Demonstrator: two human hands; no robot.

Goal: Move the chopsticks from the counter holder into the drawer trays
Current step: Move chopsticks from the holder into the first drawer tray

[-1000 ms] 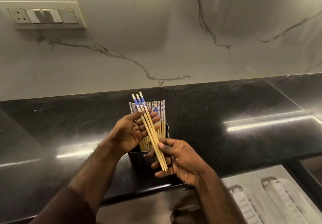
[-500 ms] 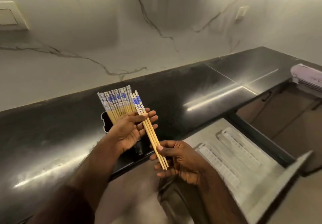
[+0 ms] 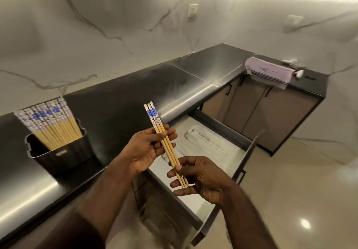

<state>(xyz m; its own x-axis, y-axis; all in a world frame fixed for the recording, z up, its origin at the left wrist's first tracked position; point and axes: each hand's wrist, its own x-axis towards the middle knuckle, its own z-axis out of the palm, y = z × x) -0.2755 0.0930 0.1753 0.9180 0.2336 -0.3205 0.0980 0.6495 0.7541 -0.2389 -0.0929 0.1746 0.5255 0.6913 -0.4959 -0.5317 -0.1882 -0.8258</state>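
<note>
Your left hand (image 3: pixel 144 151) and right hand (image 3: pixel 201 179) both grasp three chopsticks (image 3: pixel 166 144) above the open drawer (image 3: pixel 195 206); its trays (image 3: pixel 207 142) lie below.

Both hands raised — left hand (image 3: pixel 146 150), right hand (image 3: pixel 201 177) pinching chopsticks (image 3: pixel 166 148)

Three chopsticks (image 3: pixel 167 146) sit together in the grip, shared by two hands, the left hand (image 3: pixel 147 151) and the right hand (image 3: pixel 201 179). One black holder (image 3: pixel 58 150) stands on the counter, packed with a fan of more chopsticks (image 3: pixel 52 124), too many and too blurred to count. One drawer (image 3: pixel 222 173) hangs open, and inside it two white trays (image 3: pixel 205 142) lie side by side. One folded towel (image 3: pixel 269 72) drapes the far counter edge, and two wall plates (image 3: pixel 193 10) show on the marble.
</note>
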